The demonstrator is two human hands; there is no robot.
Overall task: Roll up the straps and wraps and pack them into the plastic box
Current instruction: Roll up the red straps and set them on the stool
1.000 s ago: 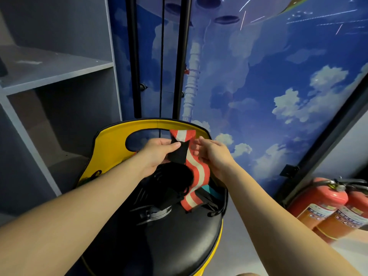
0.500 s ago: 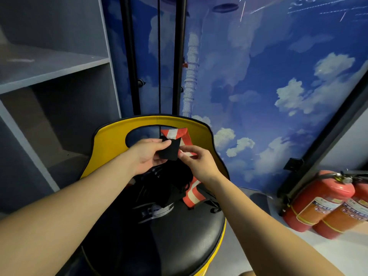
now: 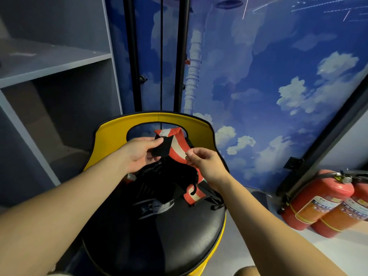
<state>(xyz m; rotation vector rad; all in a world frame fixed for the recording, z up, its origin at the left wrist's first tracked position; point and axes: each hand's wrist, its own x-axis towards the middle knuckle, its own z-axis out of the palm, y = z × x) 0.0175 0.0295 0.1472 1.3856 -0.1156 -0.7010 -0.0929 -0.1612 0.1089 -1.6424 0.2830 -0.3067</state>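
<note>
A: Left hand (image 3: 139, 154)?

B: Pinching the black end tab (image 3: 161, 147) of the striped wrap (image 3: 177, 145) between thumb and fingers, held up over the stool (image 3: 173, 232).

A: Right hand (image 3: 207, 164)?

B: Curled, thumb and forefinger nipping the red-and-white edge lower down. A moment ago flat against the band; now slid down and closed to a pinch.

A: Meaning?

B: Probably setting up the first turn of the roll. Tab folded over the top, no coil formed yet.

A: Rest of the wrap?

B: Trailing down into the dark pile of straps (image 3: 169, 182) on the seat, tail end lying beside it. No plastic box in view, so packing looks some way off.
</note>
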